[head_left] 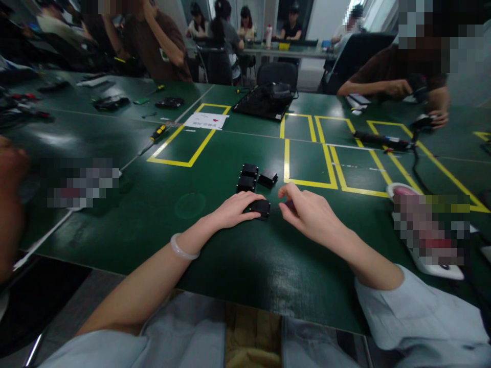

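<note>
My left hand (240,208), with a pale bracelet on its wrist, grips a small black block (261,207) on the green table (226,271). Just right of that block, my right hand (307,210) is closed in a pinch around a thin dark tool (287,205), whose tip points toward the block and is hard to make out. Beyond my left fingers, two more black blocks (247,177) stand one behind the other. Another black block (268,178) lies at an angle to their right.
Yellow tape (310,183) outlines areas ahead. A screwdriver (158,133) and a paper sheet (207,120) lie front left, a black panel (261,105) farther back. A white-edged object (412,258) is at right. A person's hand (11,168) is at far left; people sit opposite.
</note>
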`<state>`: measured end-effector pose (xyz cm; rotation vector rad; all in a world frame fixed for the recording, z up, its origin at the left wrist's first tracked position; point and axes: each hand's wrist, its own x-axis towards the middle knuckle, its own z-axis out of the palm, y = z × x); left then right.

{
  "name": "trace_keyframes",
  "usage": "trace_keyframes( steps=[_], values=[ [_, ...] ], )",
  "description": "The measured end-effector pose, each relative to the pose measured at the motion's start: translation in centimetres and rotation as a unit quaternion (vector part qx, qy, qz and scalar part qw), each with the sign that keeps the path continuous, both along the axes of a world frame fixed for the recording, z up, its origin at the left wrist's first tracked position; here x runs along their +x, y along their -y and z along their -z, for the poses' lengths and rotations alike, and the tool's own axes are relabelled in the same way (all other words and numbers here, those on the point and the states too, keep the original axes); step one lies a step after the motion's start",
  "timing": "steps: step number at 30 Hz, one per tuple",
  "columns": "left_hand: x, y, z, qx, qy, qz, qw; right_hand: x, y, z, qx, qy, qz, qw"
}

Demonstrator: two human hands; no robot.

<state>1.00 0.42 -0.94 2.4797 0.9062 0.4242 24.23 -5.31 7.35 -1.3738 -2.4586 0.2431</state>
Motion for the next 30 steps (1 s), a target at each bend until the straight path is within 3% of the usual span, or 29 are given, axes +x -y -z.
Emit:
trace_keyframes(
  steps=[30],
  values=[
    [0.04, 0.05, -0.18, -0.006, 0.002, 0.0, 1.0, 0.01, 0.0, -0.42, -0.011, 0.022, -0.001, 1.0]
  ],
)
